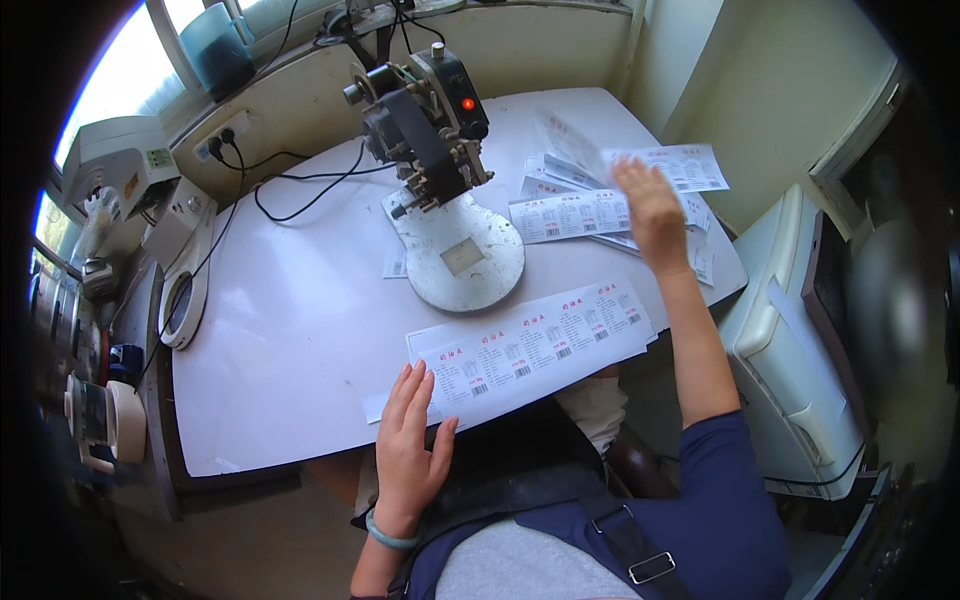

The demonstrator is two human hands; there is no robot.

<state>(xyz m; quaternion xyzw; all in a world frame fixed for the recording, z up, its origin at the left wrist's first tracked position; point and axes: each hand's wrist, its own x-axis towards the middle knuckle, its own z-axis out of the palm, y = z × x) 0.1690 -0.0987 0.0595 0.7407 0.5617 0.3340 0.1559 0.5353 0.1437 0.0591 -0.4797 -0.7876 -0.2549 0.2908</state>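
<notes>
My left hand (408,445) lies with extended fingers on the left end of a stack of printed white label strips (530,340) along the table's front edge. My right hand (648,215), blurred at the fingertips, is over a loose, fanned pile of similar strips (565,215) at the back right; whether it grips one is unclear. A pale, motion-smeared sheet (565,140) tilts up just left of those fingers. Between and behind my hands is a black-and-metal benchtop machine (425,135) with a lit red light and a worn, rounded metal base plate (480,280).
The white table (260,390) has black cables at its back left, near grey equipment (125,165) and a tape dispenser (125,425). A cream appliance (775,330) stands against its right side. A blue jug (215,55) sits on the windowsill.
</notes>
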